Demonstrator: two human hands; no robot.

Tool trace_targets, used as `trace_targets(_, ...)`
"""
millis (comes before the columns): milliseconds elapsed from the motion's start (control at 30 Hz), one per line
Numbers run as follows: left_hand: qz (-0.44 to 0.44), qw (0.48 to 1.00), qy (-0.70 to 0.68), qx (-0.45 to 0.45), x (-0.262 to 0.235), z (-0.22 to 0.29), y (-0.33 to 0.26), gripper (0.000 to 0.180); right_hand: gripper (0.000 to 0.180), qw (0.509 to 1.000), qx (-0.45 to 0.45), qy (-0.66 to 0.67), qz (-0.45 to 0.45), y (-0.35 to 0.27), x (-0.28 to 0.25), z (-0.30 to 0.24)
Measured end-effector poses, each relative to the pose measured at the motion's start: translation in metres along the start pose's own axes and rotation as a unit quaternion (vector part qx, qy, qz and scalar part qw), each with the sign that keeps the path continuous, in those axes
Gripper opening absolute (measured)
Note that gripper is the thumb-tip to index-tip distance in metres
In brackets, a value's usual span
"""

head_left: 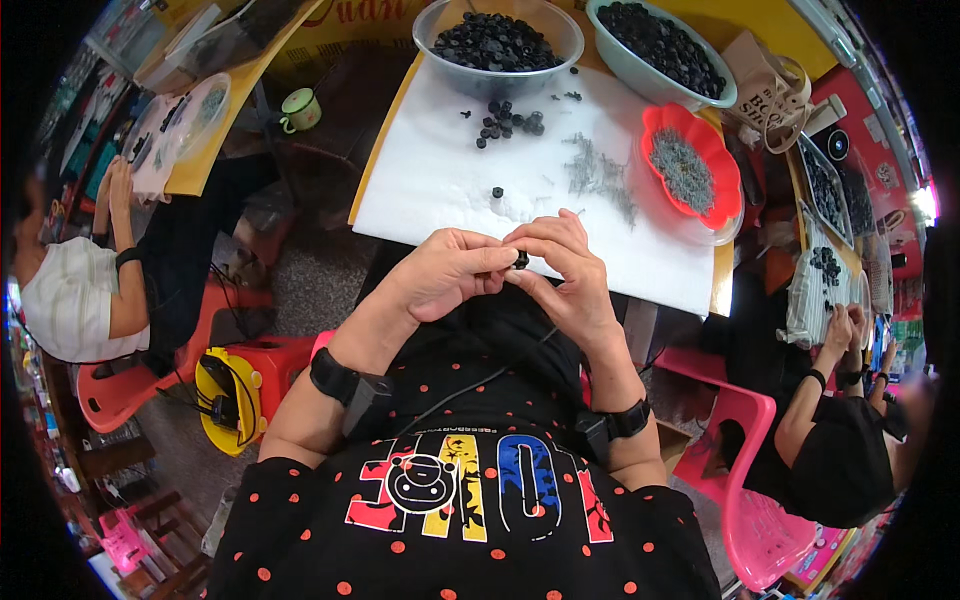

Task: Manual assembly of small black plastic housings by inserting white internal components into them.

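Observation:
Between the fingertips of both hands, just off the table's near edge, is a small black round part. My left hand pinches it from the left with thumb and index finger. From the other side my right hand closes thumb and forefinger on it. Much of the part is covered by the fingers. On the white table covering ahead lies a single black part, with a loose cluster of similar black parts farther back. Thin metal pins are scattered to the right of them.
A clear bowl and a pale green basin, both full of black parts, stand at the back. A red scalloped dish of metal pins sits at the right. Co-workers sit at both sides, one near a pink chair.

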State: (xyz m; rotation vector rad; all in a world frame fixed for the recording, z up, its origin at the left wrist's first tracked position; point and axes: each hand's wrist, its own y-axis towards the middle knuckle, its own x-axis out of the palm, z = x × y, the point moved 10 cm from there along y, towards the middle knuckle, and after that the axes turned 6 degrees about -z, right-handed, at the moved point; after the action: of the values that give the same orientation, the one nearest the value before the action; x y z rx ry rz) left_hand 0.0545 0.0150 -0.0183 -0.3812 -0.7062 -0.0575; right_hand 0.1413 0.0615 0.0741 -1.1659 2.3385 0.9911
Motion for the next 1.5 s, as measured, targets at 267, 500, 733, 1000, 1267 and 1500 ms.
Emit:
trace_targets(267,-0.074,0.995,-0.065,-0.012,0.006,-0.013,0.007,0.021,0.023,0.993,0.022,0.111,-0.017,-0.002,0.000,0.011)
trace_targets(500,-0.006,0.999,-0.043,0.018,-0.001,-0.008,0.005,0.018,0.024,1.000,0.016,-0.010,-0.007,-0.002,0.002,0.000)
trace_targets(733,-0.013,1.000,-0.012,-0.013,-0.006,-0.009,0.002,0.016,0.026,0.999,-0.017,-0.037,-0.010,0.000,0.006,-0.006)
trace_targets(1000,-0.008,0.993,-0.109,0.054,-0.003,-0.003,0.003,0.017,0.034,0.993,0.024,-0.066,0.091,-0.002,-0.010,-0.003)
trace_targets(1267,0.044,0.992,0.008,0.120,-0.008,0.008,0.000,0.023,0.028,0.993,0.033,-0.048,0.107,-0.009,-0.012,0.004)
trace_targets(1500,0.069,0.973,0.146,0.164,0.004,0.024,-0.004,0.026,0.024,0.988,0.067,-0.027,0.137,-0.012,-0.013,-0.001)
